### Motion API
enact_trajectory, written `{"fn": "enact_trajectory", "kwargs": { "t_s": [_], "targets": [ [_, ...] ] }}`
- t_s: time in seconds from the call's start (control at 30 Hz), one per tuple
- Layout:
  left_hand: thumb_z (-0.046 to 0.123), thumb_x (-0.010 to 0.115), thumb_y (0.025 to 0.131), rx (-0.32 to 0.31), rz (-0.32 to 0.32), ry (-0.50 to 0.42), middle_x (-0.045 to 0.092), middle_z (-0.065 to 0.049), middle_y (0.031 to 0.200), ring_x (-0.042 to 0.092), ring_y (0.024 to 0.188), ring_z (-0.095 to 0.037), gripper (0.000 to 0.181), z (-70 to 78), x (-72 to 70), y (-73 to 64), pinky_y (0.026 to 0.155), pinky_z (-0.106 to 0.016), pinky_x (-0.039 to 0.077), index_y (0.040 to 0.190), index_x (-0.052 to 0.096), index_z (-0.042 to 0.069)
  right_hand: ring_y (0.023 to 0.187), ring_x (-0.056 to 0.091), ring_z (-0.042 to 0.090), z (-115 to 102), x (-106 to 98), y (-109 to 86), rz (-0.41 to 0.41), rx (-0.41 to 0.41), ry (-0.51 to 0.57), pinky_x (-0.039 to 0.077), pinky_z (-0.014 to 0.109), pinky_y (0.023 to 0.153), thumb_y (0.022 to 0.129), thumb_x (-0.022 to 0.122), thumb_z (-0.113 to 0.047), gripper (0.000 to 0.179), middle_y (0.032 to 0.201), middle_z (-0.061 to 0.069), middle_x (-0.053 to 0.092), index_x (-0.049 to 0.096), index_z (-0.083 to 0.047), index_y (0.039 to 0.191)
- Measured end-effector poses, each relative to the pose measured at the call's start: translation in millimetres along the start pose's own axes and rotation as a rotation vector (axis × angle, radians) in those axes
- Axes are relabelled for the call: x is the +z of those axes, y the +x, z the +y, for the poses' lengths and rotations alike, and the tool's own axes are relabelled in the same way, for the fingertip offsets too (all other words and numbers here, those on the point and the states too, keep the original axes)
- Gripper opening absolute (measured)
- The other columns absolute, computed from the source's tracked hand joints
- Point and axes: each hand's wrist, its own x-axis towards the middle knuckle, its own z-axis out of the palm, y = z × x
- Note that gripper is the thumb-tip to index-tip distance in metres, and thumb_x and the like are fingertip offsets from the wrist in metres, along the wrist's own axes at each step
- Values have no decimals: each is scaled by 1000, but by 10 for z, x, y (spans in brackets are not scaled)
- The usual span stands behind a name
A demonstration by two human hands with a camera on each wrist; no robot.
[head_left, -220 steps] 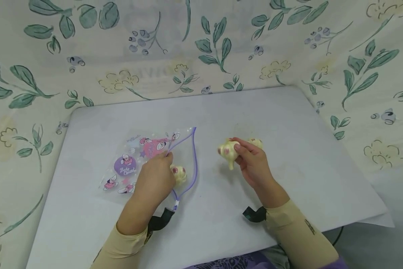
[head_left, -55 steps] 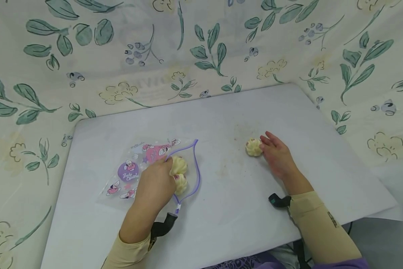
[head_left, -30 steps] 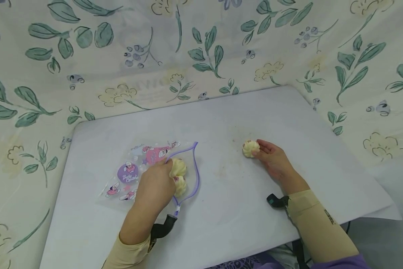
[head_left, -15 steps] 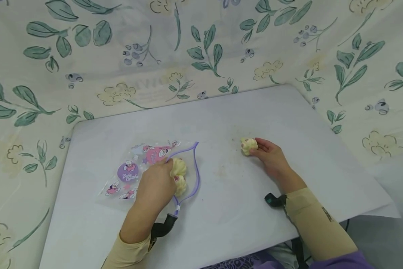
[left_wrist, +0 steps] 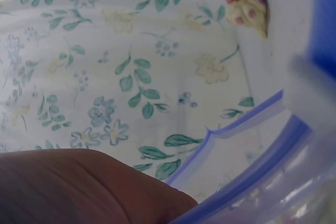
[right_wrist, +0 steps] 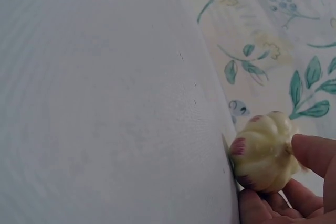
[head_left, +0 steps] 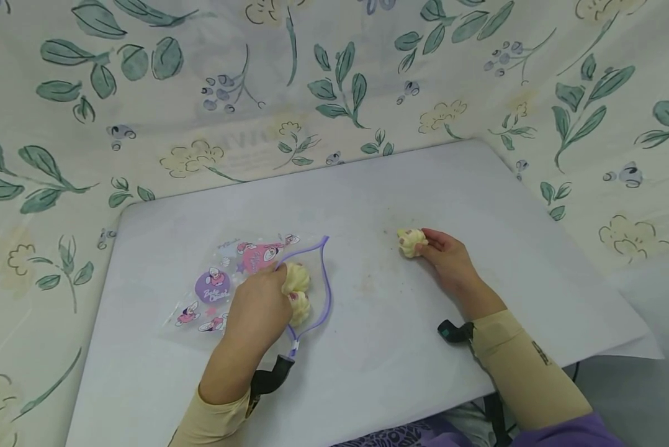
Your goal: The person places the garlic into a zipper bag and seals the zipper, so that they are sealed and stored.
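Observation:
My right hand [head_left: 448, 257] pinches a pale yellow garlic bulb [head_left: 411, 243] with purplish patches, right of the table's middle. In the right wrist view the thumb presses on one end of the garlic bulb [right_wrist: 265, 153] and the fingers lie beneath it. My left hand [head_left: 259, 304] grips the rim of a clear zip bag [head_left: 211, 285] with pink and purple cartoon prints, its fingertips hidden. Its purple-edged mouth [head_left: 327, 292] gapes toward the right. Two more garlic bulbs [head_left: 296, 277] lie just inside that mouth, partly behind the left hand.
A white table top [head_left: 368, 360] lies under everything, with small brownish crumbs [head_left: 390, 226] near the right hand. Floral cloth [head_left: 228, 93] hangs behind and beside it. A black camera mount [head_left: 273, 375] juts from each wrist.
Over the earlier frames, the bulb the right hand held went into the bag beside the other. That hand then took hold of the remaining bulb, shifting it slightly left. The left hand keeps its place.

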Motion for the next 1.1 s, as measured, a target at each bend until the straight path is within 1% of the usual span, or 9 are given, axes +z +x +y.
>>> {"fn": "enact_trajectory", "kwargs": {
  "t_s": [0.13, 0.27, 0.4, 0.63, 0.9, 1.1],
  "targets": [
    [-4, 57, 84, -1, -3, -2, 59, -26, 139, 58, 126, -48, 50, -6, -4, 3, 107, -58, 46, 134, 60, -7, 130, 52, 12, -13, 12, 1, 23, 13, -21, 48, 10, 97, 100, 58, -2, 54, 154, 20, 45, 41, 2, 151],
    [-4, 57, 84, 0, -7, -5, 59, -26, 140, 57, 127, -48, 51, -16, -14, 6, 108, -57, 45, 135, 59, -7, 126, 53, 10, -19, 24, 5, 42, 20, -26, 49, 10, 97, 100, 58, -3, 53, 153, 19, 46, 42, 1, 150],
    [-4, 56, 84, 0, -8, -9, 59, -26, 140, 57, 127, -48, 51, -28, -22, 7, 108, -58, 45, 135, 59, -7, 123, 54, 8, -13, 33, 8, 58, 18, -20, 49, 10, 96, 100, 59, -3, 52, 152, 19, 48, 43, 2, 149],
    [-4, 56, 84, 10, 1, -7, 59, -26, 139, 57, 126, -47, 50, -50, -25, 4, 108, -57, 46, 134, 60, -7, 126, 54, 10, -3, 29, 10, 90, 39, 14, 49, 14, 100, 99, 61, -6, 53, 152, 15, 48, 45, -1, 149],
    [-4, 57, 84, 13, 9, -5, 60, -26, 139, 58, 125, -48, 49, -47, -21, 6, 107, -57, 46, 133, 61, -8, 114, 56, 5, -22, 36, -18, 79, 36, 32, 50, 11, 94, 97, 64, -8, 54, 141, 9, 54, 46, 1, 147],
    [-5, 56, 84, 8, 5, -9, 60, -26, 138, 58, 126, -47, 49, -41, -30, -6, 108, -57, 46, 133, 61, -8, 117, 56, 7, -50, 96, -68, 64, 30, 59, 52, 12, 93, 97, 65, -6, 53, 146, 12, 52, 47, 2, 147]
  ]
}}
